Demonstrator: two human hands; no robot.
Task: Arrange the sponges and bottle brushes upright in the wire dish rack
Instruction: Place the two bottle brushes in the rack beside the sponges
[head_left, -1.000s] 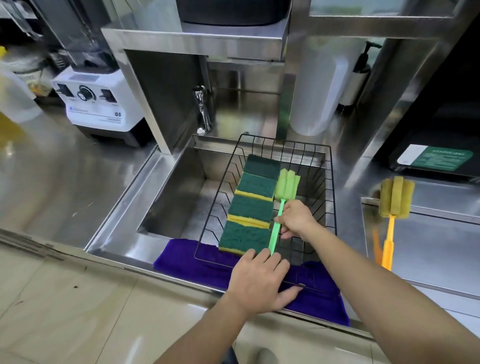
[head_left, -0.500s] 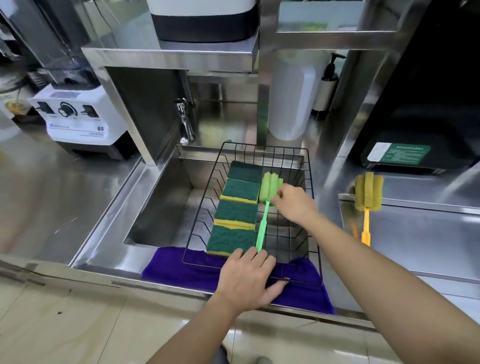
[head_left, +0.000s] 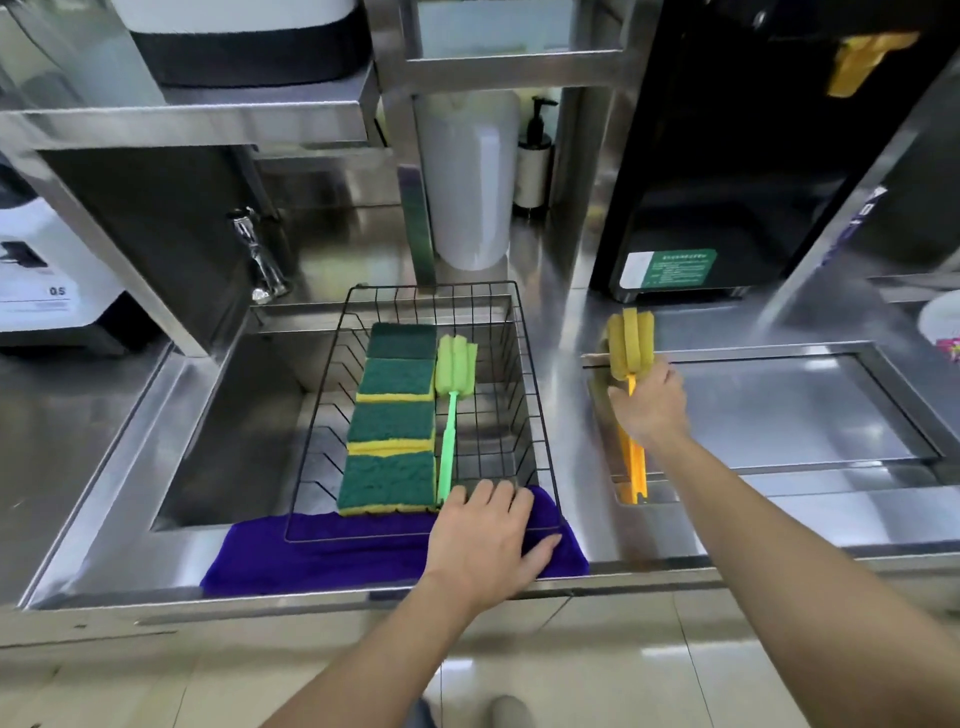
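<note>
Sponges (head_left: 390, 415), four of them with green tops and yellow undersides, stand in a row on edge along the left-middle of the wire rack (head_left: 524, 364), running from its far end to its near end. Just beside them on the right, a green brush (head_left: 451, 405) lies in the rack with its foam head toward the far end and its handle reaching the near edge. The rack sits over the sink (head_left: 218, 415), its near edge resting on a purple cloth (head_left: 322, 556) spread along the sink's front rim. The left hand (head_left: 485, 540) lies flat, fingers spread, on the rack's near right corner and the cloth, gripping nothing. To the right of the rack, on the steel counter (head_left: 779, 405), the right hand (head_left: 649, 402) is closed around the handle of a yellow brush (head_left: 629, 345), just below its foam head; the head points toward the counter's back edge and the orange-yellow handle extends toward the front edge. At the counter's back stand a white jug (head_left: 470, 176), a pump bottle (head_left: 535, 156) and a black machine (head_left: 727, 156).
</note>
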